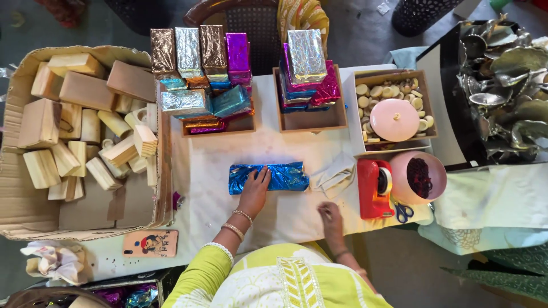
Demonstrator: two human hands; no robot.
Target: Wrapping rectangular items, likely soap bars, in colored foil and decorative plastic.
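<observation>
One hand [254, 191] flat on blue-foil block [268, 177]

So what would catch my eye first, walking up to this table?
Probably the shiny blue foil-wrapped block at the table's centre, with the left hand resting on it. Behind it, trays hold stacked foil-wrapped blocks in silver, copper and purple, and a cardboard box of bare wooden blocks sits at the left.
</observation>
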